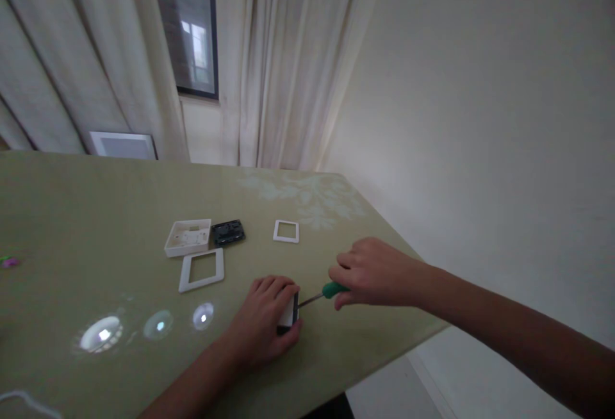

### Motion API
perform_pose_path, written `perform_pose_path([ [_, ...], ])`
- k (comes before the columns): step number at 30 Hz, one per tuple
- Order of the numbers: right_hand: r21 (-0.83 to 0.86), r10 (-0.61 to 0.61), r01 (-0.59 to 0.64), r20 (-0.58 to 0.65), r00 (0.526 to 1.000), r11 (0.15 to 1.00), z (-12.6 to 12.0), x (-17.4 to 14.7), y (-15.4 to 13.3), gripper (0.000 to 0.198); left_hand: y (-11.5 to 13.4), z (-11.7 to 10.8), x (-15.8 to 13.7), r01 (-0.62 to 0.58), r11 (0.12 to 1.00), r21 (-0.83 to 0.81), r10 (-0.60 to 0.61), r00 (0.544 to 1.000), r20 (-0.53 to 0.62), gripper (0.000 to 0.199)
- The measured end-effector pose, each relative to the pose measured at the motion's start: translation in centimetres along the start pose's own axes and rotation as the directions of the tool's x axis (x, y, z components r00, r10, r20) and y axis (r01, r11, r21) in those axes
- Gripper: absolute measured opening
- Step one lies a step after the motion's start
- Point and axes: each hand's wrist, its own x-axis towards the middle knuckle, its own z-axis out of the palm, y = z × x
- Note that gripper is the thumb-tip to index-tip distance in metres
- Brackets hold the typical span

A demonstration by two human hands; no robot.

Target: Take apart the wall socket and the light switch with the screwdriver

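Observation:
My left hand (264, 316) grips a small wall switch (288, 313), white-faced with a black edge, against the table; the fingers cover much of it. Closed around a green-handled screwdriver (331, 289), my right hand (368, 275) holds it sideways. The shaft tip meets or nearly meets the switch's right edge. Beyond my left hand lie a white square frame (223, 265), a white mounting box (188, 238) open side up, and a black switch insert (228, 232) touching or close to the box. A smaller white frame (286, 240) lies apart, farther right.
The greenish table (125, 201) ends at a right edge beside a pale wall (480, 118). A small purple and green item (9, 262) lies at far left, a white cable (26, 396) at bottom left. Curtains (298, 66) hang behind. Lamp reflections shine on the tabletop.

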Motion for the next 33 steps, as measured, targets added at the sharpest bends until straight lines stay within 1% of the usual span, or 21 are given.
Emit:
perform_pose_path([
  [1,-0.026,-0.015,0.017,0.058,0.998,1.0,-0.2,-0.3,-0.3,0.041,0.0,0.1,0.0,-0.002,1.0,-0.011,0.002,1.0,0.001,0.042],
  [3,-0.039,-0.015,0.02,0.127,0.992,0.999,-0.4,-0.6,-0.9,0.032,0.1,0.1,0.0,-0.008,1.0,-0.03,0.009,1.0,0.004,0.04],
  [8,-0.006,0.012,-0.012,0.187,0.982,1.0,-1.5,-0.4,-1.8,0.031,0.3,0.1,0.0,-0.032,0.998,-0.057,0.033,0.999,0.003,0.036],
  [11,0.002,0.019,-0.02,0.234,0.972,1.0,-2.3,0.1,-1.7,0.03,0.3,0.0,0.1,-0.047,0.997,-0.065,0.047,0.999,-0.001,0.037],
  [13,0.008,0.031,-0.035,0.263,0.964,0.999,-2.4,0.4,-1.4,0.033,0.3,-0.1,0.1,-0.055,0.996,-0.071,0.056,0.998,0.005,0.037],
  [16,0.02,0.032,-0.038,0.259,0.965,0.999,-2.2,0.5,-0.8,0.036,0.2,-0.3,0.1,-0.064,0.993,-0.095,0.065,0.998,0.01,0.036],
  [24,0.033,-0.007,-0.001,0.24,0.971,0.999,-1.4,0.1,0.0,0.032,0.2,-0.4,0.1,-0.085,0.991,-0.105,0.088,0.996,0.019,0.038],
  [28,0.047,-0.002,-0.009,0.228,0.974,0.999,-1.3,0.0,0.1,0.033,0.1,-0.4,0.1,-0.089,0.991,-0.1,0.091,0.996,0.015,0.037],
  [33,0.064,0.015,-0.032,0.248,0.969,0.997,-1.1,-0.1,0.4,0.033,0.0,-0.5,0.0,-0.099,0.988,-0.116,0.102,0.995,0.02,0.041],
])
